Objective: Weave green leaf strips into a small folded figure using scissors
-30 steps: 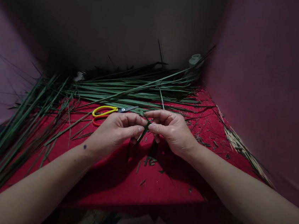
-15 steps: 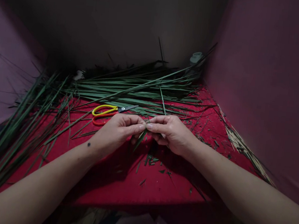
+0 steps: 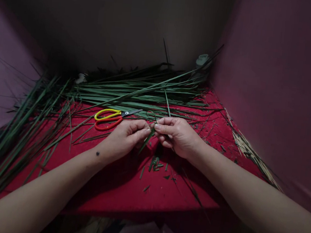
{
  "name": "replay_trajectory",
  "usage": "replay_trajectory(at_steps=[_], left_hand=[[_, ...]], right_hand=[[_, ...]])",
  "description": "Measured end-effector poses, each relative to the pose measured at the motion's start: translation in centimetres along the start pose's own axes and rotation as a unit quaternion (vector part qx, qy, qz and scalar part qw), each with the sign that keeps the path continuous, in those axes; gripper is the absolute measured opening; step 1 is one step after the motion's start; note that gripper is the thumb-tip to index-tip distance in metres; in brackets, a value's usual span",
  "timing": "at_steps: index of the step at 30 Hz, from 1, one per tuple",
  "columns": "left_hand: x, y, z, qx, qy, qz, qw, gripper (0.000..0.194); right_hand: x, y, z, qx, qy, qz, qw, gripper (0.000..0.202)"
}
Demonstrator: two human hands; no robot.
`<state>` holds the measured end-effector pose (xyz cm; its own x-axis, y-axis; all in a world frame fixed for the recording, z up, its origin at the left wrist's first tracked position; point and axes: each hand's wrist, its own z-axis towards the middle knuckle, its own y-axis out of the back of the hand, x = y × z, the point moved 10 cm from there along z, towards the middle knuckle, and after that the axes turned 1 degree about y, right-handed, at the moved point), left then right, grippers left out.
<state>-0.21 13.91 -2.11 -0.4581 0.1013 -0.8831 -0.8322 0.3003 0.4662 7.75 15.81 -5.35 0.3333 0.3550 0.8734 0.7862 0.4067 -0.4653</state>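
Note:
Over the red cloth, my left hand (image 3: 127,138) and my right hand (image 3: 179,137) face each other with their fingertips nearly touching. Between them is a folded green leaf strip (image 3: 146,141), one end hanging down and a thin curl rising above the fingers. Thumb and forefinger of my right hand pinch it. The left fingers are closed on its side; their exact grip is partly hidden. Just behind my left hand lie scissors (image 3: 124,113) with one yellow and one red handle, blades pointing right.
Long green leaves (image 3: 135,92) are heaped along the back, with more leaves (image 3: 4,149) down the left. Small leaf scraps (image 3: 156,164) litter the red cloth (image 3: 124,198). A bundle of pale sticks (image 3: 248,150) lies at the right edge. A pale container (image 3: 202,60) stands back right.
My fingertips have drawn slightly apart, and a thin curl of leaf now shows above them. More of the scissors' red handle is visible.

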Motion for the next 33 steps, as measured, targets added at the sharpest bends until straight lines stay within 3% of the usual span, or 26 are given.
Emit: replay_trajectory(at_steps=[3, 12, 19, 28, 33], left_hand=[[0.2, -0.1, 0.1, 0.004, 0.001, 0.0, 1.0, 0.025], [0.4, -0.8, -0.2, 0.037, 0.018, -0.002, 0.999, 0.025], [-0.4, -0.5, -0.4, 0.008, 0.003, -0.013, 1.0, 0.028], [0.2, -0.4, -0.2, 0.007, 0.014, -0.014, 1.0, 0.025], [-0.1, -0.3, -0.2, 0.004, 0.005, -0.002, 1.0, 0.025]], right_hand=[[-0.1, -0.2, 0.1, 0.018, 0.004, -0.002, 1.0, 0.028], [-0.2, 0.4, 0.3, -0.022, 0.025, -0.052, 0.998, 0.03], [-0.1, 0.7, 0.3, -0.044, 0.021, -0.035, 0.998, 0.03], [-0.4, -0.4, 0.2, 0.02, 0.001, 0.039, 0.999, 0.024], [0.0, -0.3, 0.1, 0.022, 0.022, -0.01, 0.999, 0.03]])
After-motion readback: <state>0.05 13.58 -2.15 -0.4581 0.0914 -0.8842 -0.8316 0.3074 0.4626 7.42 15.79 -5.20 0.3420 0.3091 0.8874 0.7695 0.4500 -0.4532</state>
